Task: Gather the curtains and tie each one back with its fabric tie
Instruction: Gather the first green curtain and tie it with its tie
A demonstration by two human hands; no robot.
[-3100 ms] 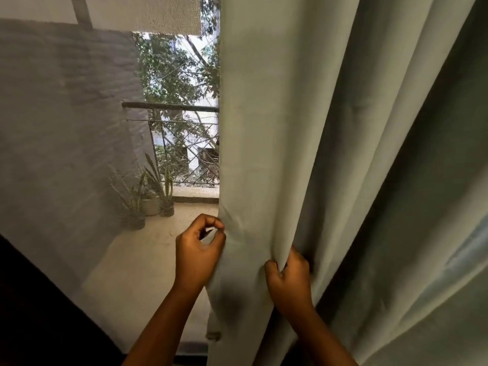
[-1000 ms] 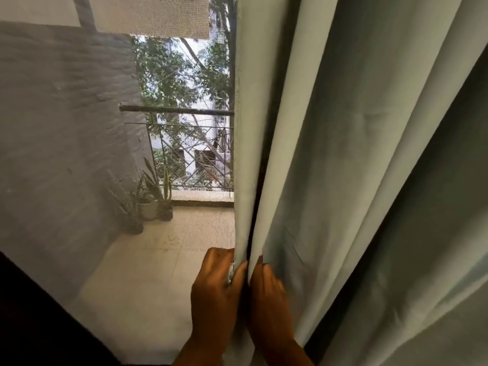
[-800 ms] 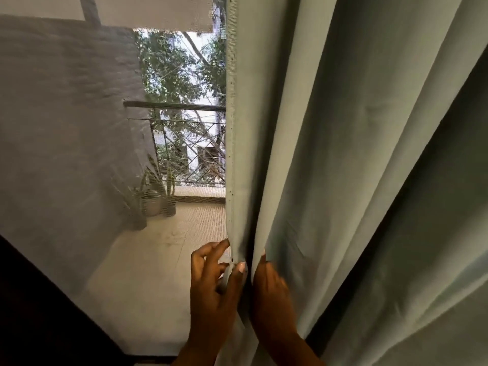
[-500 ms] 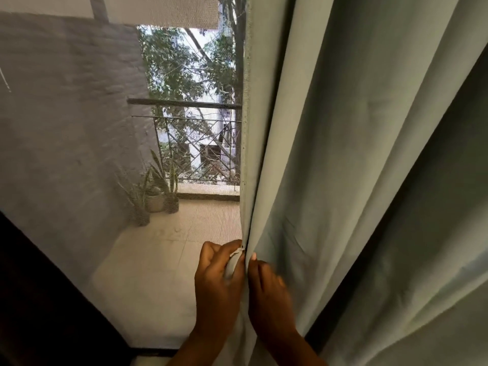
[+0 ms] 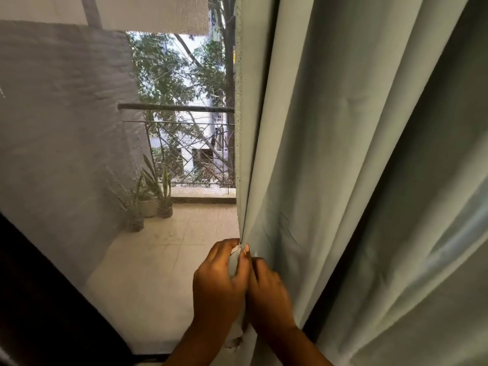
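- Head view: left hand pinches the pale green fabric curtain's gathered edge.
- Right hand, touching the left, presses that curtain; its grip is unclear.

Three seconds back the hands are apart: left hand beside the curtain edge with fingers curled, right hand gripping a fold further right. Now both sit side by side, touching, at the leading edge. Left hand pinches the gathered edge between thumb and fingers; right hand is slightly blurred. The edge now hangs as a narrow folded strip where earlier it lay broad and flat. More of the balcony railing shows.
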